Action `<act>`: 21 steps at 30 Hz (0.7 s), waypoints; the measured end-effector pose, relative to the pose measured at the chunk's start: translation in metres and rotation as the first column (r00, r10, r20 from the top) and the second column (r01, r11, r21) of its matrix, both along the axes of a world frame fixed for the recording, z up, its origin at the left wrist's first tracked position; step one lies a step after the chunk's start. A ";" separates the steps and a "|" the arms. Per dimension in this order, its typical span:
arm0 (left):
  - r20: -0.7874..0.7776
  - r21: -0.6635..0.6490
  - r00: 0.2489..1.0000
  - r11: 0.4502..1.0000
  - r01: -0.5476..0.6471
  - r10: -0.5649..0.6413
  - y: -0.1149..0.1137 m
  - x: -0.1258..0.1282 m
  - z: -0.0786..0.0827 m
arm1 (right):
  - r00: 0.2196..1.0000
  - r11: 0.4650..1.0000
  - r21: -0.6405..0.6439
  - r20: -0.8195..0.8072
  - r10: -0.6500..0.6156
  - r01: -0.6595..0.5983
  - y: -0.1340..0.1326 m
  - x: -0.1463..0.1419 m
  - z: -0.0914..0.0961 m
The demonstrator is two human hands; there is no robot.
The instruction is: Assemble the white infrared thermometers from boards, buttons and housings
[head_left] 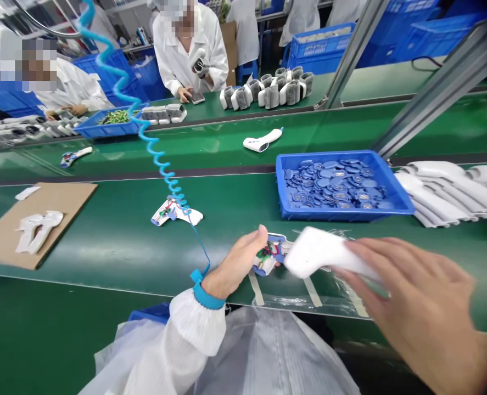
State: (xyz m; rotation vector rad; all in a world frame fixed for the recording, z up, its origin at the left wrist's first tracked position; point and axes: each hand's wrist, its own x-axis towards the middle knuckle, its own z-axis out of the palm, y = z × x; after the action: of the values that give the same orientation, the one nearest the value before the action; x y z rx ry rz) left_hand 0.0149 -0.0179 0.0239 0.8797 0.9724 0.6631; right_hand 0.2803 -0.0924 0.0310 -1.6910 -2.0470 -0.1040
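Head view is showing a green workbench [115, 236] with both hands working above its near edge. There the left hand [239, 255] is gripping a wired half-shell [270, 255], thumb pressing on top; just beside it, the right hand [408, 280] is pinching a white shell [315, 252] between thumb and fingers. At the far edge a blue tray [346, 215] is holding blue oval parts [334, 181] — white casings [441, 192] are lying to its right. Toward the left end, a cardboard sheet [4, 233] is resting. Beyond, white-coated co-workers [189, 49] are sitting across a green lane [210, 144], blue crates [321, 46] standing behind.
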 end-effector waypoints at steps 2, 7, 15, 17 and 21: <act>-0.024 0.062 1.000 0.998 -0.001 0.002 -0.002 -0.001 -0.001 | 0.991 0.990 0.106 0.113 0.077 -0.089 0.006 -0.033 0.005; -0.150 0.240 0.989 0.970 0.047 -0.011 -0.009 -0.005 -0.007 | 0.961 0.967 0.041 0.135 0.242 -0.250 0.019 -0.068 -0.003; -0.320 0.455 0.940 0.851 0.262 -0.118 -0.011 -0.014 0.002 | 0.928 0.845 -0.480 -0.370 0.049 -0.236 0.031 -0.058 0.008; -0.330 0.500 0.939 0.826 0.261 -0.097 -0.011 -0.015 0.002 | 0.901 0.833 -0.511 -0.431 -0.034 -0.213 0.033 -0.058 0.010; -0.358 0.496 0.931 0.830 0.256 -0.073 -0.014 -0.016 -0.003 | 0.814 0.834 -0.482 -0.577 -0.071 -0.269 0.035 -0.061 0.006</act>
State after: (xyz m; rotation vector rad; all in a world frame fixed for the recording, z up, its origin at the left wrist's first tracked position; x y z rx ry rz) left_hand -0.0009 -0.0321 0.0214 1.6000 0.9992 0.6599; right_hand 0.2196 -0.0576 0.0374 -1.6174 -1.7584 1.0123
